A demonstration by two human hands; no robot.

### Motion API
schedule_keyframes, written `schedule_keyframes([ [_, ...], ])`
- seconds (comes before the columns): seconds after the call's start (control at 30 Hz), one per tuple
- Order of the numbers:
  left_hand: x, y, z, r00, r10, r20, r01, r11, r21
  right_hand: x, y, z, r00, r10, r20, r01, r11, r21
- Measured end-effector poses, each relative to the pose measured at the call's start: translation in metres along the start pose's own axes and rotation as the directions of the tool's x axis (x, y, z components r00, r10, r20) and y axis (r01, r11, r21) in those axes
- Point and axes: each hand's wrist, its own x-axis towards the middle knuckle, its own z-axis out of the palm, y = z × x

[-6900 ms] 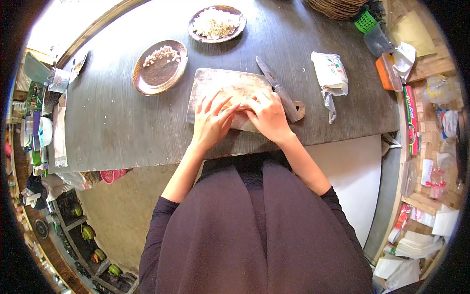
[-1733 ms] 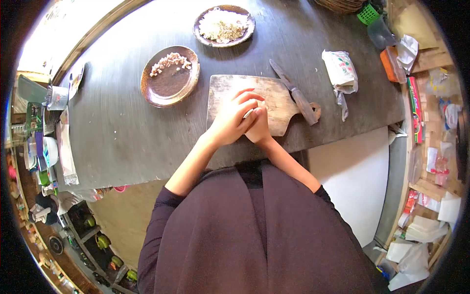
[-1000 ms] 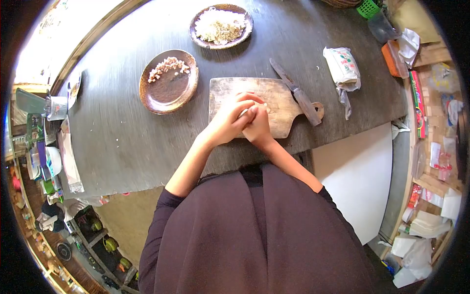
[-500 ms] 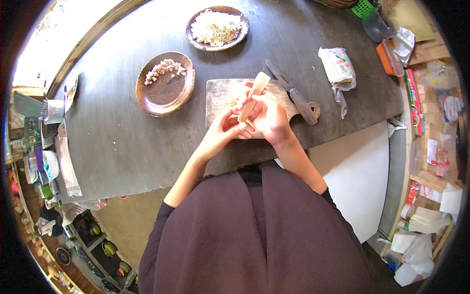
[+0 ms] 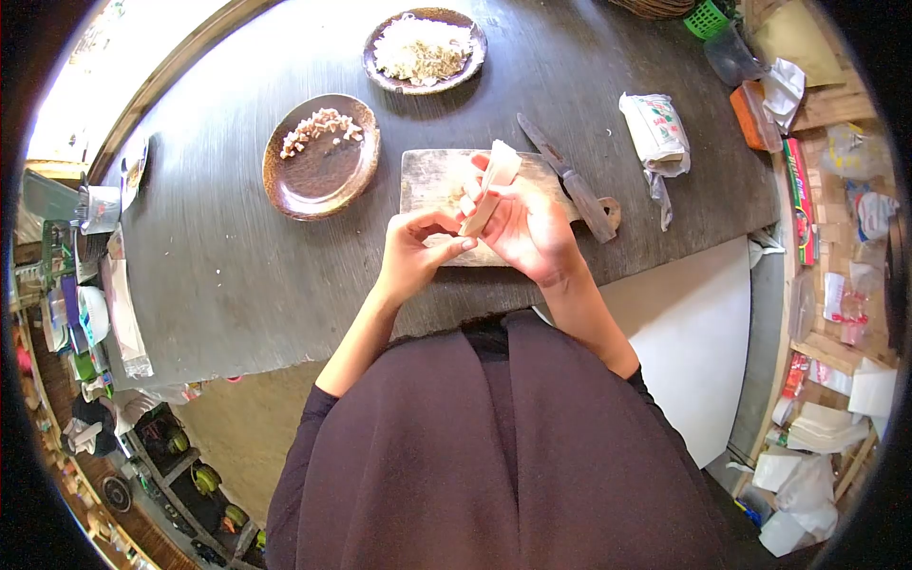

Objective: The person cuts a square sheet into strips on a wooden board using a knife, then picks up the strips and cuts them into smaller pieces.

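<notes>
Over a wooden cutting board point(image 5: 429, 176), my right hand point(image 5: 537, 237) is palm up with its fingers curled round a long, pale, flat-sided stick point(image 5: 503, 163). The stick slants, its upper end pointing away from me. Pinched at its lower end are the thumb and fingertips of my left hand point(image 5: 415, 255). What the stick is made of does not show clearly. A knife point(image 5: 556, 166) with a dark blade lies across the board's right side, beside the board's handle point(image 5: 613, 214).
Left of the board stands a brown plate point(image 5: 318, 180) with small diced pieces point(image 5: 323, 128). Behind it is a second plate point(image 5: 369, 68) heaped with pale shreds point(image 5: 423, 47). A white plastic packet point(image 5: 655, 133) lies to the right. Kitchen items crowd both side edges.
My left hand has turned and shifted slightly left, its fingers now pinching the stick's lower end. My right hand has opened out a little while keeping hold. The view has tilted slightly.
</notes>
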Motion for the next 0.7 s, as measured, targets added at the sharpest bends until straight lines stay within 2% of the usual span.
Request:
schedule_keyframes([
  [0.2,0.003,0.004,0.004,0.996,0.06,-0.064,-0.066,0.994,-0.084,-0.003,0.005,0.012,0.997,0.053,0.047,-0.052,0.999,-0.009],
  [0.3,0.002,0.005,0.001,0.996,0.082,-0.032,-0.083,0.995,-0.048,-0.005,0.003,0.016,0.994,0.076,0.078,-0.078,0.997,0.021],
  [0.53,0.004,0.001,-0.002,0.996,0.072,-0.059,-0.077,0.992,-0.104,-0.006,0.007,0.021,0.998,0.067,0.011,-0.067,0.998,0.013],
  [0.6,0.002,-0.006,-0.009,0.992,0.119,0.043,-0.121,0.991,0.053,-0.006,0.006,0.016,0.996,0.017,0.088,0.001,0.98,-0.199],
  [0.63,0.002,-0.011,-0.01,0.992,0.12,0.044,-0.122,0.991,0.052,-0.008,0.005,0.016,0.996,0.016,0.089,0.002,0.98,-0.2],
  [0.67,0.004,-0.009,-0.006,0.989,0.15,0.015,-0.147,0.982,-0.118,-0.012,0.003,0.018,0.996,0.025,0.085,0.016,0.89,-0.455],
  [0.7,0.005,-0.008,-0.003,0.985,0.172,-0.021,-0.171,0.943,-0.284,-0.014,0.001,0.02,0.996,0.034,0.077,0.027,0.737,-0.675],
])
